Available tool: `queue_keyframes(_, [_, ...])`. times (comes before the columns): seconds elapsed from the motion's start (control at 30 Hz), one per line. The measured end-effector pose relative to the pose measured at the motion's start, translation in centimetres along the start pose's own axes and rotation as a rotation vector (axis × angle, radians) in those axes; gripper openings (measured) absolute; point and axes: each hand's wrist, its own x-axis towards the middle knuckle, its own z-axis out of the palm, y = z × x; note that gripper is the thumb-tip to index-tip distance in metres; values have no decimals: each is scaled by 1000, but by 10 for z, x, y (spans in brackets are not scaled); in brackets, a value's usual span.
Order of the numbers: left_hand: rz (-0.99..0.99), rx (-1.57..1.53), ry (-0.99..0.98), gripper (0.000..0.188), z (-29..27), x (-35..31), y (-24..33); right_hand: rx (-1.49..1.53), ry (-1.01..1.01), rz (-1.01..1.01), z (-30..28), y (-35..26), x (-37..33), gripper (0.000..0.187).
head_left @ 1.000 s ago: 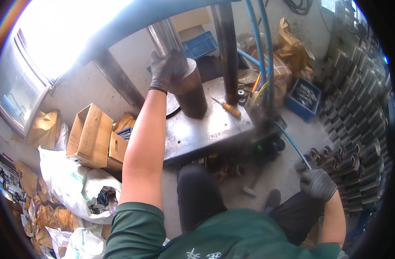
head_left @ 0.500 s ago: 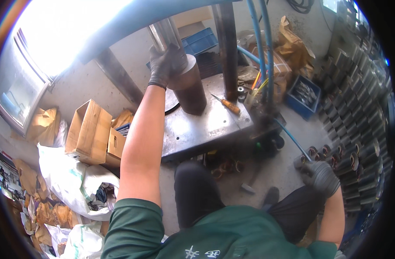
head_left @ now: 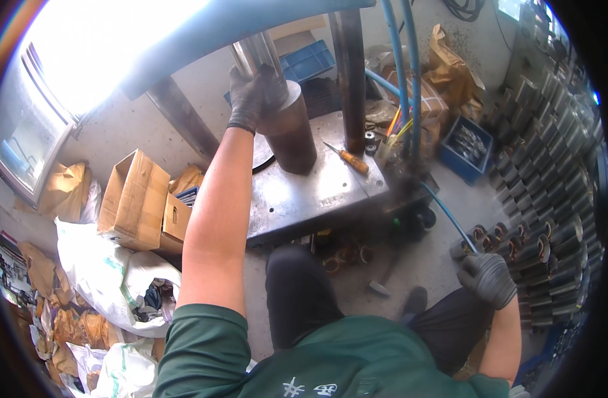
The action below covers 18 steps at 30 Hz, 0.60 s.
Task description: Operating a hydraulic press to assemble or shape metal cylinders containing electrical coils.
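Note:
My left hand (head_left: 256, 99), in a dark grey glove, is closed around the top of an upright metal cylinder (head_left: 295, 149). The cylinder stands on the steel bed plate (head_left: 304, 199) of a press. Directly above it is the shiny round ram (head_left: 252, 52), close to my fingers; the exact contact there is partly hidden. Low on the right, my gloved right hand (head_left: 488, 278) is wrapped around the end of a thin blue lever (head_left: 450, 217). A screwdriver with an orange handle (head_left: 354, 162) lies on the plate, right of the cylinder.
Steel posts (head_left: 349, 86) and blue hoses (head_left: 398, 60) flank the press. Rows of stacked metal tubes (head_left: 546, 166) fill the right side, beside a blue crate (head_left: 464, 151) of parts. Cardboard boxes (head_left: 135, 202) and white sacks (head_left: 95, 278) stand left. A hammer (head_left: 380, 288) lies below on the floor.
My right hand has shifted slightly left with the lever still in its grip. My left hand stays on the cylinder; the view has moved a little.

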Motion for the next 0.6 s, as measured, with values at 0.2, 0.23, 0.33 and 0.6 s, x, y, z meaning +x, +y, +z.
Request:
queue_keyframes(0.2, [-28, 77, -16, 79, -3, 1, 1, -34, -11, 44, -4, -5, 1, 28])
queue_keyframes(0.23, [-43, 101, -20, 84, -4, 0, 2, -27, -14, 48, -5, -6, 2, 28])
queue_keyframes(0.33, [-51, 44, -70, 84, -5, -2, 4, -8, -17, 50, -8, -11, 3, 28])
queue_keyframes(0.6, [-45, -23, -96, 86, -2, -12, 16, -96, -38, -4, 1, 2, 1, 27])
